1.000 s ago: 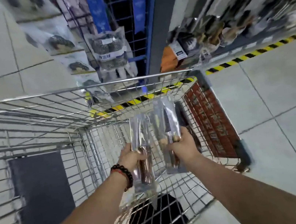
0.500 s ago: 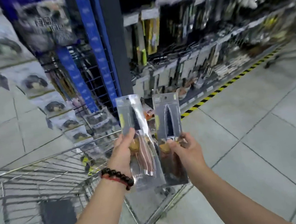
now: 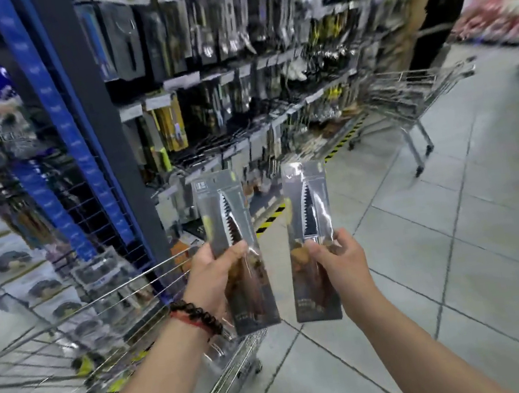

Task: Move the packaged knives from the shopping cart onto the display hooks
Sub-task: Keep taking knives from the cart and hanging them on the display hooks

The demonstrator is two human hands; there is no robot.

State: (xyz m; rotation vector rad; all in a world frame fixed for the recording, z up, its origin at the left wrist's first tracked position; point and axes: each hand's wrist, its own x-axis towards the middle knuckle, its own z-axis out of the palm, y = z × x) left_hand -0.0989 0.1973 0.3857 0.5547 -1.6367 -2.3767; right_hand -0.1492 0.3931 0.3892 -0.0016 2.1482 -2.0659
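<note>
1. I am holding one packaged knife in each of my hands, both lifted out in front of me, upright, blade tips pointing to 12 o'clock.
2. My left hand [image 3: 211, 279] is gripping the left knife package [image 3: 238, 253] round its lower half, thumb across the front over the handle, fingers behind.
3. My right hand [image 3: 340, 263] is pinching the right knife package [image 3: 311, 239] near its middle, thumb on the front and fingers curling round the right edge.
4. The two packages are hanging side by side, near each other but apart, with tiled floor showing in the gap between them.
5. A beaded bracelet [image 3: 198, 316] is sitting on my left wrist, dark beads beside a red band.
6. The shopping cart [image 3: 83, 357] is standing at about 8 o'clock, below and left of my left forearm; its wire rim is passing just behind my left hand. I cannot tell what is lying inside it.
7. The display hooks [image 3: 226, 76] are running across from 11 to 1 o'clock, crowded with hanging kitchen tools in blurred packets, well beyond both packages.
8. A blue upright post [image 3: 52, 126] is standing at 10 o'clock beside the display.
9. A second cart [image 3: 405, 97] is standing at 2 o'clock on the tiled floor [image 3: 428, 255], next to a yellow-and-black floor stripe.
</note>
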